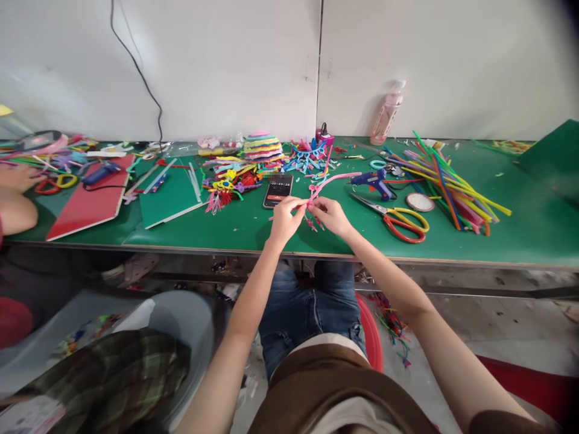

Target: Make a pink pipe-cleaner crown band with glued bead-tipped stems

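Pinching a pink pipe cleaner [322, 184], both hands, left [284, 218] and right [332, 216], are twisting it over the table [253, 226]; finished shapes [228, 184] are piling up; straws [446, 181] are waiting

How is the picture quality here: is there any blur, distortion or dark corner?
Head view: wide-lens distortion bows the table edge; the top right corner is darkened; light is even and soft. The hands, left and right, and the pink pipe cleaner look fairly sharp, while the plaid cloth is blurred.
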`<state>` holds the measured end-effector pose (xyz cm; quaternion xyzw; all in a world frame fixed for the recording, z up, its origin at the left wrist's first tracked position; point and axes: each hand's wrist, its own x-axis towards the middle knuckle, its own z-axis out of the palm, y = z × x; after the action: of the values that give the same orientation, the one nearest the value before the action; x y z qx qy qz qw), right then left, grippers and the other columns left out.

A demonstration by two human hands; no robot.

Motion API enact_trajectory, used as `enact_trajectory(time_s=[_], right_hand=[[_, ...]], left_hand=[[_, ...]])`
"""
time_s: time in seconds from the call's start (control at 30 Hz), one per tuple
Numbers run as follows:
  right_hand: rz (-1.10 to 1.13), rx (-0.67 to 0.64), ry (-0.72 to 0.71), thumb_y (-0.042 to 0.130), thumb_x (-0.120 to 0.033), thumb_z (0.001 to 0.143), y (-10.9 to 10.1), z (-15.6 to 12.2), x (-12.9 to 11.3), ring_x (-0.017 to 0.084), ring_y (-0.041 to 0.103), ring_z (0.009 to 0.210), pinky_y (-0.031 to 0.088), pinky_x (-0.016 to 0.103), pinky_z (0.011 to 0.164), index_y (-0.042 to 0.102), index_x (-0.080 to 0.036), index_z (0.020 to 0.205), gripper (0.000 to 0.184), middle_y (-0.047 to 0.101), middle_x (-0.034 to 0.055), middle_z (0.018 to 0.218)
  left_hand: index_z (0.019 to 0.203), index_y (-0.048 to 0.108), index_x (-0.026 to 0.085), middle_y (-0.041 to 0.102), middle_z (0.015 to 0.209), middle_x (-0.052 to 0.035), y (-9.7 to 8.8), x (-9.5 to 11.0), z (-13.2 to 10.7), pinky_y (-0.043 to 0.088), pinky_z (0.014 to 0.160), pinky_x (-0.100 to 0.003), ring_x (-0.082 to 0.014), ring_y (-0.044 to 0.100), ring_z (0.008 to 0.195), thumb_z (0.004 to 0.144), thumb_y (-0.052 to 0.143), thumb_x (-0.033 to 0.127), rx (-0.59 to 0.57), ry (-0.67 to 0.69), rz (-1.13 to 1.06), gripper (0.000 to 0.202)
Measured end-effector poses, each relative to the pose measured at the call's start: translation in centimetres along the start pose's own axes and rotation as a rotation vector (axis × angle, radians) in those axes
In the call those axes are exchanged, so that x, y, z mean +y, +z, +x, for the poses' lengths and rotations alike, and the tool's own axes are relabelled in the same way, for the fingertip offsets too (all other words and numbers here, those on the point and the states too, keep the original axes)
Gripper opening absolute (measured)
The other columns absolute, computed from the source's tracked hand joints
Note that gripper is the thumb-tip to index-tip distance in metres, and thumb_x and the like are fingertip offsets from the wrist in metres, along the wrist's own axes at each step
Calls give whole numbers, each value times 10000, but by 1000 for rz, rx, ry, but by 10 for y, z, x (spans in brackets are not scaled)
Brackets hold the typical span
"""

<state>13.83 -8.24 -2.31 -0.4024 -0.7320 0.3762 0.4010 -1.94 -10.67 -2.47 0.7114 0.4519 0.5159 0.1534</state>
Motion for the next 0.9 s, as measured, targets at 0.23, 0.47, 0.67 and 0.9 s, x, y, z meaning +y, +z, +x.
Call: enact_trajectory(time_s=[0.23, 0.47, 0.67, 0.9], right_hand=[[-7, 30, 0, 530, -482, 797, 1, -3, -2, 112, 468, 585, 370, 246, 570, 568, -177, 763, 309, 562, -6, 640], [-5, 0, 10, 540, -528, 785, -2, -2, -1, 106, 448, 562, 347, 242, 547, 580, -177, 774, 354, 561, -4, 642], [23, -19, 6, 549, -549, 785, -3, -3, 2, 97, 441, 541, 350, 235, 538, 627, -158, 829, 400, 559, -12, 626], [-21, -27, 17, 576, -537, 782, -2, -3, 1, 99, 454, 532, 344, 238, 536, 692, -149, 859, 413, 587, -7, 615]], left_hand=[[882, 710, 187, 700, 910, -62, 1, 1, -1, 531, 806, -316, -173, 650, 877, 850, 548, 190, -19, -26, 26, 165], [939, 694, 182, 703, 961, -62, -3, -1, 2, 522, 819, -292, -166, 654, 903, 872, 530, 214, -74, -50, -45, 180], [1010, 681, 177, 710, 1015, -69, -7, -6, 6, 532, 806, -290, -167, 664, 916, 886, 495, 225, -86, -128, -98, 228], [951, 685, 156, 718, 920, -67, 0, -11, 13, 535, 711, -290, -165, 661, 778, 826, 587, 311, -184, -203, -199, 221]])
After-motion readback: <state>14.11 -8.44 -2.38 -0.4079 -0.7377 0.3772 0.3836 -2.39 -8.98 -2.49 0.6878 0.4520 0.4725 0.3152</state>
